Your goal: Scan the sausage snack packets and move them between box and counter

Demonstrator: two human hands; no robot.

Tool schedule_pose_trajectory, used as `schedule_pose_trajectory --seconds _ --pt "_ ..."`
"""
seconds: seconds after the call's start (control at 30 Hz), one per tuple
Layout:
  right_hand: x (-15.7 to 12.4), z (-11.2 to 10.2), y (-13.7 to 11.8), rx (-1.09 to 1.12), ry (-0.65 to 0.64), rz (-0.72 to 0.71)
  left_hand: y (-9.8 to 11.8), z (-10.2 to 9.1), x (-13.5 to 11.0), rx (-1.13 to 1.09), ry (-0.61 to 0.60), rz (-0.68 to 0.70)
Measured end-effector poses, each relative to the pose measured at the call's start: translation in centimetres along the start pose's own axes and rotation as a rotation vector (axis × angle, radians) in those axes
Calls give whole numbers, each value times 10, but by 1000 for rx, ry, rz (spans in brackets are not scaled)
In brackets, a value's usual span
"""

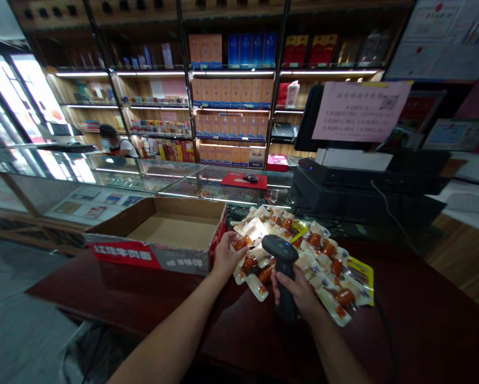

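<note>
Right hand (299, 290) is gripping the black scanner (281, 266), fingers wrapped round its handle, over the snack packets (327, 261) heaped on the dark counter (423, 325). Left hand (225, 256) is pinching one packet beside the open cardboard box (163, 234); a black register (367, 181) is standing behind.

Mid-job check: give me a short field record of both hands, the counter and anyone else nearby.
left hand: closed on a snack packet at the edge of the pile
right hand: grips barcode scanner, head above the pile
pile: sealed snack packets on dark counter
cardboard box: open, left of pile, looks empty
till: behind pile, right
person: far left, behind glass counter
</note>
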State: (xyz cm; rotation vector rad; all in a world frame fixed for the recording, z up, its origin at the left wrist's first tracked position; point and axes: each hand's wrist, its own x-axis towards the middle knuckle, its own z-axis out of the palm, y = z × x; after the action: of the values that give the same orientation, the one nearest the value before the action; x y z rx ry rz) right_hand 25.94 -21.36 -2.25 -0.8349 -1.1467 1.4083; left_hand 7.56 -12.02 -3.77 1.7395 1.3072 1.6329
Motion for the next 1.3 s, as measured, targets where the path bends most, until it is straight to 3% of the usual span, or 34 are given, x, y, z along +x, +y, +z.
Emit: schedule_pose_trajectory --seconds 0.17,0.3,0.47,0.53,0.63,0.83,0.9,1.03,1.1,1.2,1.3 --pt "0 19 -12 125 -17 74 36 -16 2 131 57 74" --pt "8 42 -30 192 -49 110 57 -61 23 246 205 63" --pt "28 76 -36 122 -83 112 46 -130 59 510 274 -116" --pt "35 90 -33 72 -144 105 38 -147 69 627 260 -205" --pt "40 103 -25 72 -159 90 30 -158 77 764 222 -292" --pt "39 107 -14 47 -156 98 21 -156 85 873 142 -363" --pt "38 107 -13 41 -156 91 18 -154 88 881 160 -324" --pt "36 103 -14 50 -143 82 20 -141 86 784 232 -30" --pt "34 98 -15 45 -123 81 26 -126 77 653 208 132" --pt "30 83 -18 21 -85 81 38 -95 55 477 58 227" --pt "26 59 -21 7 -5 58 49 -60 31 489 -248 233"
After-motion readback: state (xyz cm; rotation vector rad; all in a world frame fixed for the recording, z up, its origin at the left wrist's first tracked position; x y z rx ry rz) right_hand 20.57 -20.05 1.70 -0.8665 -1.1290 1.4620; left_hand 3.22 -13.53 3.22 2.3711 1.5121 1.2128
